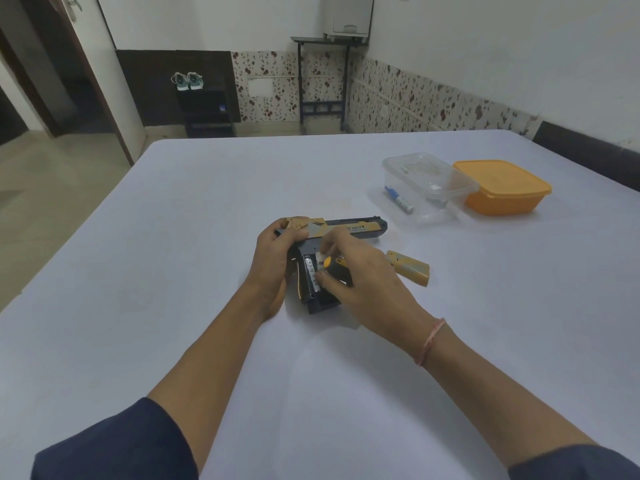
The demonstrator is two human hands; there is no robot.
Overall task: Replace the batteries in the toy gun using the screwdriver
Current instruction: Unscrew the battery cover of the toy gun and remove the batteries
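The black-and-gold toy gun [360, 226] is lying on its side on the worktop [207, 220]. My left hand [273, 268] is gripping its rear end, and my right hand [363, 282] is pinching a battery [321, 263] in the open grip.

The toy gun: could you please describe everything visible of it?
The toy gun is black-and-gold plastic, lying on its side on the pale table, barrel pointing right. Its grip compartment is open, one battery seated inside. The left hand grips its rear; the right hand pinches a second battery at the grip.
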